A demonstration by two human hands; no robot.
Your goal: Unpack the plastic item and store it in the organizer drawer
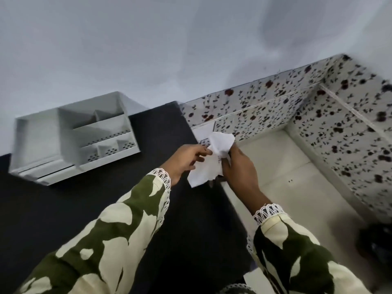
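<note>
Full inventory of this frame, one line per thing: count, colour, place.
organizer: one, white, several open compartments, back left on the black surface, against the wall.
black surface: one, spans left and centre.
white wrapping: one crumpled piece, held above the surface's right edge; contents not visible.
floral-patterned panels: white with dark flowers, right, walling a pale recess.
wall: pale grey, top.
sleeves: two, green and cream, lace cuffs.
left hand: one, grip pinching the wrapping's left side.
right hand: one, grip closed on its right side.
</note>
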